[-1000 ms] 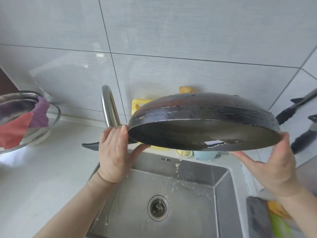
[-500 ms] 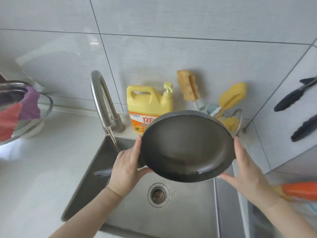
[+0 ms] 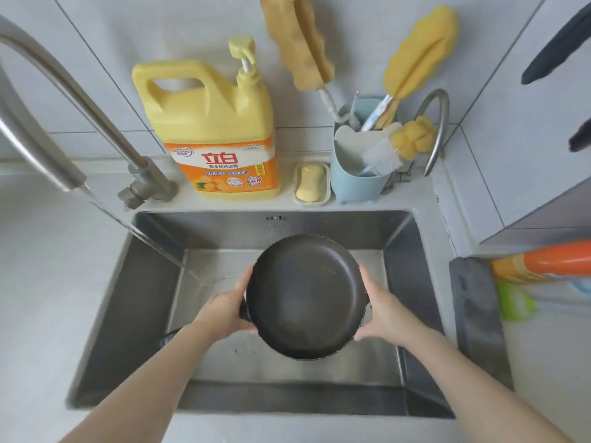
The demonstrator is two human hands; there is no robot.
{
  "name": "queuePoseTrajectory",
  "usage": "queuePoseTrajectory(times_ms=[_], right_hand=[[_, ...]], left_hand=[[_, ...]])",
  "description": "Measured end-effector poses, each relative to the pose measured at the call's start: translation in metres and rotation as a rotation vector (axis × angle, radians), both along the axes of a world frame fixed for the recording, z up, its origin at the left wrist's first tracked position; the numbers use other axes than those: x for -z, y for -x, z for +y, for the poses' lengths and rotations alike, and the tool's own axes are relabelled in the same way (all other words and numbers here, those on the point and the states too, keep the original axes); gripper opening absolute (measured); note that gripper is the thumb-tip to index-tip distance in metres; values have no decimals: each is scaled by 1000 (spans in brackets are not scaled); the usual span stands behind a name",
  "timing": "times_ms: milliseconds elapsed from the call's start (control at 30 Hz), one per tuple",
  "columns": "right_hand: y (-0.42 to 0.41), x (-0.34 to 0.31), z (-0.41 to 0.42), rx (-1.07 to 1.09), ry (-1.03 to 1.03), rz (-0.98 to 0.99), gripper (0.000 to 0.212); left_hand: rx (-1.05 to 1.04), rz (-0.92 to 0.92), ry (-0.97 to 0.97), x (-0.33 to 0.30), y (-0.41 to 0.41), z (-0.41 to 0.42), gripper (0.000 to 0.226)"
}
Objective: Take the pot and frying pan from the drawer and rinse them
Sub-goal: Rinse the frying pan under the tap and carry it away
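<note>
Left hand [image 3: 224, 310] and right hand [image 3: 385, 310] grip the frying pan [image 3: 305, 295] rim, seemingly wet, over the sink [image 3: 128, 298]

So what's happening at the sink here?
A person is rinsing a dark frying pan. The left hand and right hand hold it by opposite sides of its rim, inside facing up, over the steel sink. Water runs from the faucet and lands in the basin just left of the pan, not in it. A yellow detergent jug stands behind the sink.

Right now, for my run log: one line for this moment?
step: rinsing | frying pan: over sink | left hand, right hand: gripping rim | faucet: running
</note>
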State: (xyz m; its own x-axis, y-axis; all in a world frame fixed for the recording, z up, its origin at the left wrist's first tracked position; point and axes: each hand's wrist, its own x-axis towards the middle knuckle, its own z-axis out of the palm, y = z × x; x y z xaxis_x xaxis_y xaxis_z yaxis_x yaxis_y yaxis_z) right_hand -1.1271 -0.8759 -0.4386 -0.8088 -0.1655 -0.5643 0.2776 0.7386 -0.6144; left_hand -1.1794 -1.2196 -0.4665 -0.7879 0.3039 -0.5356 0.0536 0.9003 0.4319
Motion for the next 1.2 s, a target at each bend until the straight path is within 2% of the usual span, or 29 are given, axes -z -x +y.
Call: queuePoseTrajectory(times_ms=[133, 200, 367, 567, 767, 900, 1033, 1200], right_hand=[[0, 34, -1, -16, -14, -64, 147], [0, 48, -3, -16, -16, -89, 146], [1, 75, -6, -24, -38, -146, 142], [1, 93, -10, -41, -79, -170, 141], [1, 101, -12, -64, -134, -161, 135], [2, 103, -12, -86, -158, -147, 136], [3, 104, -12, -99, -172, -150, 139], [5, 105, -12, -136, -180, -105, 144]], left_hand=[[-79, -194, -87, 36, 1, -1, 134], [-61, -235, -43, 46, 2, 2, 133], [-34, -252, 76, 61, -3, 6, 134], [-52, -235, 96, 76, -10, 6, 137], [-53, -166, 132, 76, -16, 9, 130], [-86, -66, 209, 61, -17, 3, 101], [-366, -12, 48, 15, -20, -32, 72], [-753, 423, -118, -62, 3, -82, 34]])
